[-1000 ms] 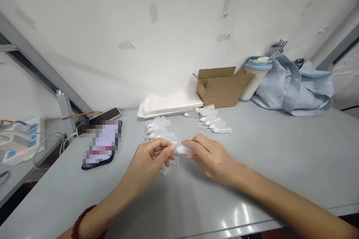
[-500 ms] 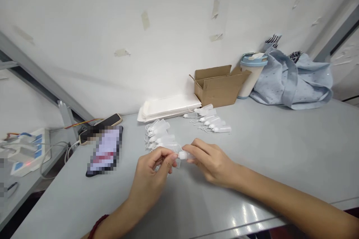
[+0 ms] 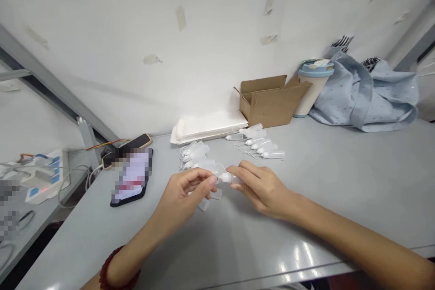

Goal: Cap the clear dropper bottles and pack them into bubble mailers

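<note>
Nearest to me, at six o'clock, both forearms come up over the grey tabletop (image 3: 340,181), with a dark red bead bracelet (image 3: 113,268) on the left wrist. The left hand (image 3: 185,197) and the right hand (image 3: 263,188) meet at the middle of my view. Between them lies the small translucent plastic bottle with a white cap (image 3: 227,177), on its side and lifted just clear of the table. The right hand's fingers are wrapped round the bottle's body, clamped on it. The left thumb and forefinger are pinched together on the cap end. Just under the hands, a second clear bottle (image 3: 209,200) lies on the table.

At eleven o'clock from the hands, close by, sits a loose cluster of the same bottles (image 3: 196,153). At one o'clock a neat row of capped bottles (image 3: 264,147) lies side by side, apart from the cluster. At nine o'clock a black phone with a blurred screen (image 3: 131,177) rests flat. Just behind it is a second phone in a tan case (image 3: 136,141), with cables running off to a white power strip (image 3: 39,179) on the lower shelf.

Farther out at twelve o'clock, a flat stack of white trays (image 3: 210,125) lies against the wall. At one o'clock stands an open brown cardboard box (image 3: 268,99). Just beside it is a pale cup with a blue lid (image 3: 314,85), and at two o'clock a crumpled light blue cloth bag (image 3: 370,95).
</note>
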The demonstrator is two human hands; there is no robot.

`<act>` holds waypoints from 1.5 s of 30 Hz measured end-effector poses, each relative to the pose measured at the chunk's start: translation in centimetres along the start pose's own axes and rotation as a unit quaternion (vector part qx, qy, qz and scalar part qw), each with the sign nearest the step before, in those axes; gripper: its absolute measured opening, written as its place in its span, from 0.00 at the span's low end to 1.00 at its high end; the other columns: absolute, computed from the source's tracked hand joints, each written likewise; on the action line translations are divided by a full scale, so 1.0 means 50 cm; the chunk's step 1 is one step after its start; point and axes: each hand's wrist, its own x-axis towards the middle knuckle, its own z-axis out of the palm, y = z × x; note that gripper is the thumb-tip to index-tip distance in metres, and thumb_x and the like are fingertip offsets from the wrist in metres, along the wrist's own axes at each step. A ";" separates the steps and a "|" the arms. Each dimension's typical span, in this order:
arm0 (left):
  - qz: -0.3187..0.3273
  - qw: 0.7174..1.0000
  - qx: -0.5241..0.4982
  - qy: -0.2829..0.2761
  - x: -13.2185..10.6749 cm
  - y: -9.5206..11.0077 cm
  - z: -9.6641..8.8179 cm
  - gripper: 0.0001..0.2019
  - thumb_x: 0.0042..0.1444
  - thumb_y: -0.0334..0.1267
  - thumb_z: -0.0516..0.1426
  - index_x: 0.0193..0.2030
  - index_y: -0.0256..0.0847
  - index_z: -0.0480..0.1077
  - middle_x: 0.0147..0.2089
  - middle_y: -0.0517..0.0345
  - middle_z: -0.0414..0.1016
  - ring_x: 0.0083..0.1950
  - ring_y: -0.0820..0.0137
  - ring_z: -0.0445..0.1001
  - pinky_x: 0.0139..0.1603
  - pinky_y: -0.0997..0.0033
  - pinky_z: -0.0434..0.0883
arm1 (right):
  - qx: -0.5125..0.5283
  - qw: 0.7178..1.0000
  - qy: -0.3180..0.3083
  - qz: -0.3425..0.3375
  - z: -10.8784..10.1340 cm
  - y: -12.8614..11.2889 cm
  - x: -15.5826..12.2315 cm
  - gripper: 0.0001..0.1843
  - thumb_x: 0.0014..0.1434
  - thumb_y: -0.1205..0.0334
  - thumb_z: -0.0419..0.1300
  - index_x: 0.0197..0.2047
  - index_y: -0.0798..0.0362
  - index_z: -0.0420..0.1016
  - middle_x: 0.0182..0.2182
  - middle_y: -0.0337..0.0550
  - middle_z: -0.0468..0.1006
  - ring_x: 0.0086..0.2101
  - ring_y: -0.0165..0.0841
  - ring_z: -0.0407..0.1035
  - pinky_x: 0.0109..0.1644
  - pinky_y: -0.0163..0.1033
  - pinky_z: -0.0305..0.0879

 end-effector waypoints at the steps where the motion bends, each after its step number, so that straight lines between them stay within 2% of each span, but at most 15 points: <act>1: 0.002 1.000 0.001 -0.007 0.000 -0.001 0.000 0.10 0.57 0.41 0.55 0.32 0.38 0.72 0.29 0.59 0.74 0.28 0.73 0.70 0.31 0.75 0.68 | 0.000 1.000 -0.001 -0.003 0.000 0.001 0.000 0.13 0.67 0.62 0.43 0.47 0.58 0.64 0.28 0.42 0.67 0.22 0.29 0.58 0.24 0.33 0.56; 5: 0.022 0.999 0.032 -0.007 -0.005 -0.004 0.004 0.09 0.56 0.39 0.56 0.31 0.38 0.73 0.27 0.58 0.73 0.27 0.72 0.69 0.30 0.74 0.68 | 0.006 1.000 -0.017 -0.015 0.000 0.003 -0.004 0.14 0.67 0.61 0.42 0.48 0.59 0.63 0.27 0.41 0.67 0.21 0.30 0.57 0.23 0.34 0.54; 10: 0.049 0.998 0.030 -0.026 -0.008 -0.003 -0.002 0.09 0.56 0.38 0.56 0.29 0.39 0.74 0.26 0.59 0.74 0.27 0.72 0.69 0.29 0.74 0.67 | 0.074 0.996 -0.051 0.011 -0.010 0.001 -0.004 0.15 0.68 0.59 0.42 0.49 0.58 0.63 0.28 0.42 0.68 0.24 0.29 0.59 0.26 0.33 0.56; 16: 0.099 0.992 0.075 -0.001 -0.003 0.009 -0.017 0.08 0.55 0.36 0.58 0.26 0.42 0.76 0.24 0.61 0.75 0.27 0.71 0.71 0.30 0.73 0.67 | 0.086 0.995 -0.047 0.004 -0.019 -0.003 0.003 0.14 0.67 0.59 0.43 0.47 0.58 0.63 0.28 0.43 0.67 0.25 0.30 0.58 0.27 0.33 0.56; 25: 0.110 0.991 0.070 0.002 -0.007 0.011 -0.028 0.08 0.54 0.36 0.59 0.26 0.43 0.77 0.23 0.62 0.75 0.25 0.73 0.71 0.29 0.75 0.69 | 0.055 0.998 -0.034 -0.015 -0.024 -0.001 0.009 0.14 0.67 0.59 0.43 0.46 0.58 0.64 0.27 0.41 0.66 0.24 0.29 0.57 0.26 0.33 0.54; 29: 0.090 0.994 0.057 -0.016 0.000 0.007 -0.034 0.06 0.54 0.37 0.59 0.33 0.41 0.78 0.28 0.59 0.78 0.28 0.72 0.73 0.31 0.75 0.70 | 0.050 0.998 -0.023 -0.001 -0.022 0.009 0.004 0.13 0.67 0.60 0.44 0.46 0.58 0.64 0.28 0.43 0.68 0.25 0.30 0.59 0.27 0.34 0.56; 33: 0.055 0.996 0.073 -0.018 0.003 0.006 -0.032 0.10 0.52 0.38 0.60 0.40 0.39 0.77 0.32 0.56 0.78 0.33 0.69 0.73 0.34 0.74 0.71 | 0.046 0.999 -0.017 0.003 -0.020 0.013 0.001 0.12 0.66 0.61 0.46 0.47 0.59 0.64 0.29 0.44 0.69 0.25 0.30 0.60 0.27 0.34 0.56; 39: 0.067 0.994 0.084 -0.034 -0.002 0.013 -0.013 0.09 0.57 0.38 0.55 0.31 0.37 0.75 0.28 0.57 0.76 0.29 0.72 0.71 0.29 0.76 0.68 | 0.007 0.999 -0.037 -0.027 -0.011 0.000 -0.002 0.13 0.67 0.61 0.44 0.46 0.58 0.64 0.26 0.41 0.67 0.23 0.30 0.60 0.25 0.33 0.54; 45: 0.091 0.988 0.122 -0.023 -0.005 0.019 -0.020 0.10 0.57 0.36 0.54 0.28 0.37 0.73 0.24 0.60 0.73 0.26 0.75 0.69 0.28 0.78 0.65 | -0.013 0.999 -0.027 -0.035 -0.012 -0.002 0.006 0.12 0.67 0.62 0.44 0.45 0.58 0.64 0.26 0.40 0.67 0.22 0.29 0.58 0.24 0.33 0.53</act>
